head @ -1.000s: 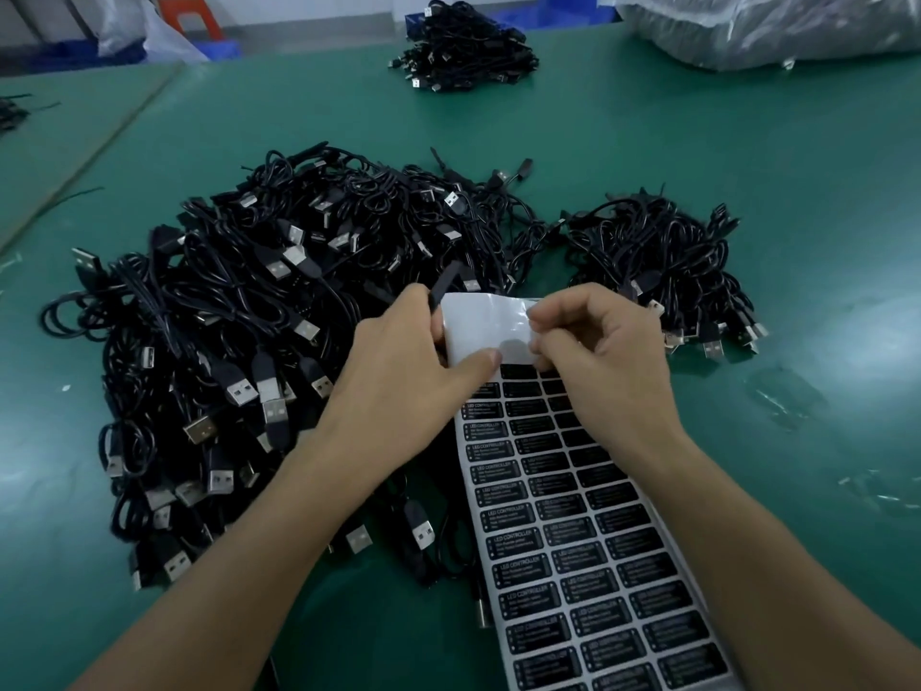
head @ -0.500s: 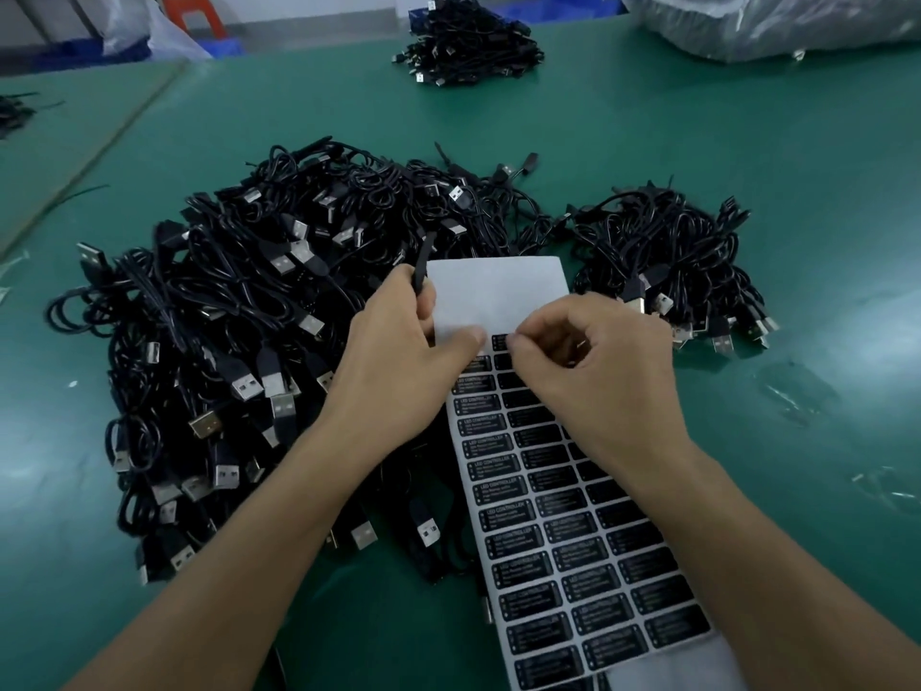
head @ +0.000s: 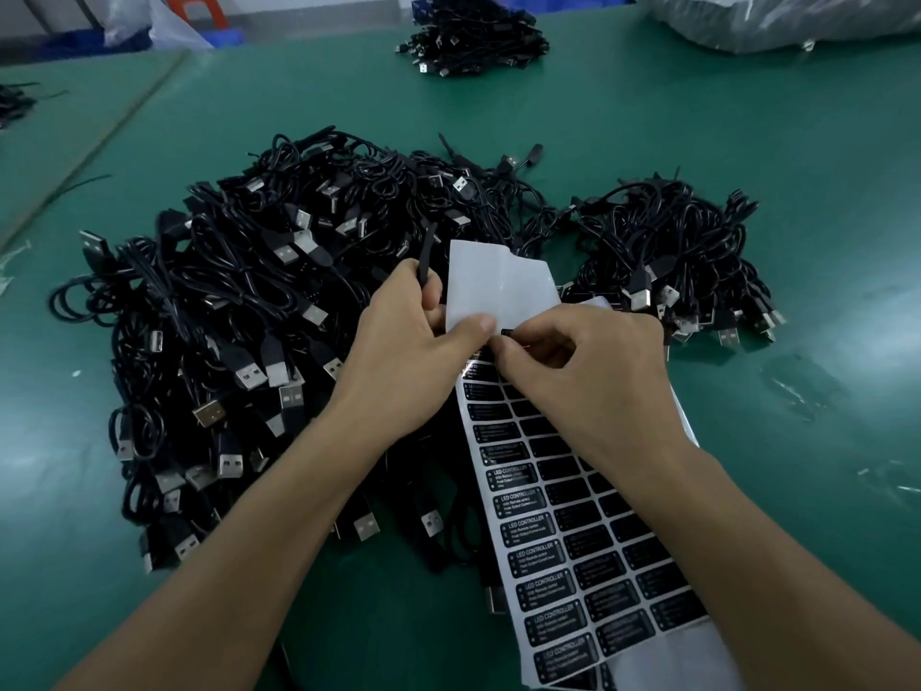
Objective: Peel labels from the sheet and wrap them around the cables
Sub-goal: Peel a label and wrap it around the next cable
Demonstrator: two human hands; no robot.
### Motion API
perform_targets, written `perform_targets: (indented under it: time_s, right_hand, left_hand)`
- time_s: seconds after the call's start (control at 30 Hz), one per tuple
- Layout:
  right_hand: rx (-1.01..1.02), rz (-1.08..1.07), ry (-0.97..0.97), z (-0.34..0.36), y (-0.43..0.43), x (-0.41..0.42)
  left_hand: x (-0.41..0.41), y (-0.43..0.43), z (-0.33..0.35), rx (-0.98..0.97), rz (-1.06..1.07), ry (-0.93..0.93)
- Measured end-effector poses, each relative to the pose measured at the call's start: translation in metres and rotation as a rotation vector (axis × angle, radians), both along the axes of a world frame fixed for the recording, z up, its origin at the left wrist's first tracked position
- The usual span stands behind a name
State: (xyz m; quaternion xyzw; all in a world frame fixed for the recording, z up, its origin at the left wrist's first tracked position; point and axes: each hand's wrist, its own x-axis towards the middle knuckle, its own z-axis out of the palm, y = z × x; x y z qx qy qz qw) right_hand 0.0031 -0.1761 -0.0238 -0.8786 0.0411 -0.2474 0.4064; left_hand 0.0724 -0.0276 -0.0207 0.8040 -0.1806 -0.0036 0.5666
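A long white sheet of black labels (head: pixel 563 536) lies on the green table in front of me, its bare top end curled upward. My left hand (head: pixel 413 341) pinches that bare end with the thumb on top, and a thin black cable end (head: pixel 426 259) sticks up from its fingers. My right hand (head: pixel 583 366) pinches a black label (head: pixel 507 333) at the top row of the sheet. A big heap of black USB cables (head: pixel 249 341) spreads to the left and behind the hands.
A smaller cable heap (head: pixel 688 261) lies to the right of the sheet, and another (head: pixel 473 39) at the far edge. A clear plastic bag (head: pixel 777 17) sits at the back right. Bare green table (head: pixel 747 117) shows between the heaps.
The sheet's bare top end has bent up and curled. My right fingertips have closed on a label at the top row. The sheet has slid slightly toward me.
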Motion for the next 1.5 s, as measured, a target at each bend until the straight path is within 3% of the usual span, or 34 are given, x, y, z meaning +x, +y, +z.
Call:
perform_targets:
  time_s: [0.43, 0.67, 0.8, 0.93, 1.03, 1.27, 1.5]
  right_hand:
    - [0.025, 0.036, 0.021, -0.001, 0.0, 0.0]
    - [0.139, 0.032, 0.09, 0.002, -0.002, 0.002]
    - [0.305, -0.026, 0.111, 0.001, -0.009, 0.006]
    - [0.412, -0.157, 0.018, -0.001, -0.013, 0.009]
    - [0.333, -0.173, -0.123, 0.0, -0.011, 0.007]
    - [-0.023, -0.081, -0.365, -0.002, -0.004, 0.003]
    - [-0.092, 0.135, -0.333, -0.005, -0.003, 0.003]
  left_hand:
    - [0.0, -0.001, -0.001, -0.037, -0.018, 0.019]
    - [-0.002, -0.002, 0.003, -0.006, 0.015, 0.004]
    - [-0.002, 0.0, 0.005, 0.055, 0.057, -0.009]
    - [-0.004, 0.002, 0.007, 0.128, 0.091, -0.067]
    - [-0.007, 0.001, 0.01, 0.21, 0.169, -0.147]
    - [-0.016, -0.005, 0.019, -0.029, -0.009, -0.012]
    - [-0.014, -0.004, 0.019, -0.173, -0.05, 0.083]
